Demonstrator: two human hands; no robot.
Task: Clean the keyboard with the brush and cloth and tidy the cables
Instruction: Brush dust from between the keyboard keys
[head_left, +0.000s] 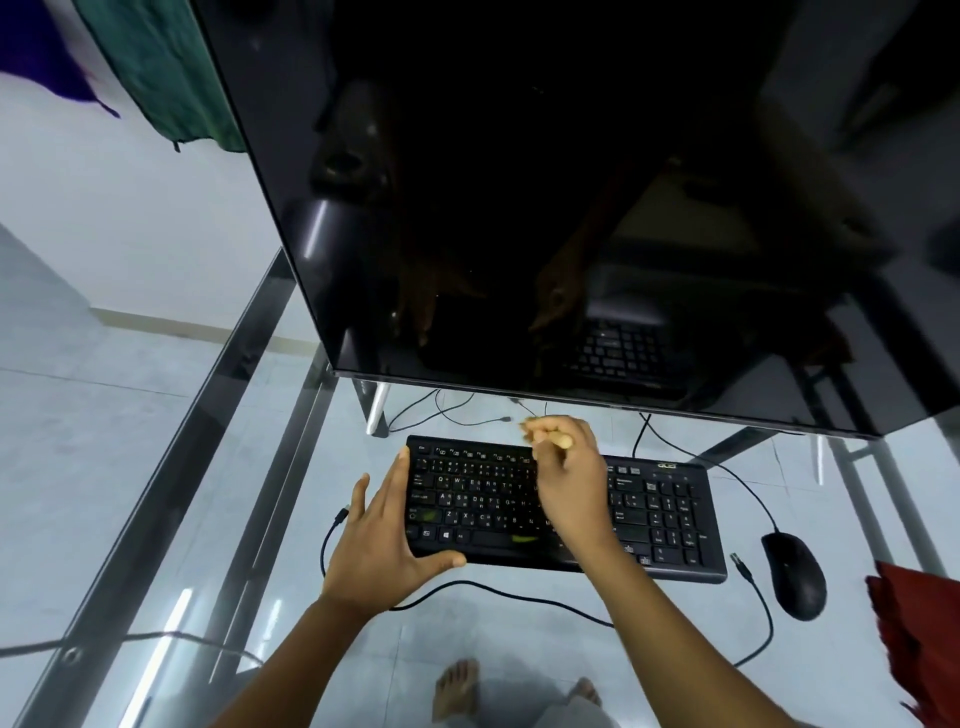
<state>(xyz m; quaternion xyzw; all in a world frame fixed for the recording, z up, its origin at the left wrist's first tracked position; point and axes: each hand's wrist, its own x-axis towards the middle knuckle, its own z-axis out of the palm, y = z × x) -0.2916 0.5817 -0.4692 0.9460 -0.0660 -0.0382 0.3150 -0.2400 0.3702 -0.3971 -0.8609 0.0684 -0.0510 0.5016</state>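
The right hand (569, 483) is closed in a grip around a pale wooden brush handle (561, 440), whose end pokes out above the knuckles near the middle of the frame; the bristles are hidden under the hand, so I cannot tell whether they touch the keys. It hovers over the upper middle rows of the black keyboard (660, 512), probably to sweep dust from between the keys. The left hand (384, 540) is spread wide, holding nothing, with fingers along the keyboard's left edge and thumb at its front edge, apparently bracing it against sliding on the glass table (208, 519). A gold "acer" logo shows at the keyboard's upper right; the key legends are too small to read reliably. Loose cables (519, 592) trail in front of and behind the keyboard, still untidied. A black mouse (795, 574) lies at lower right, beside a red cloth (919, 623) at the frame's edge. A dark monitor (571, 208) fills the upper frame.
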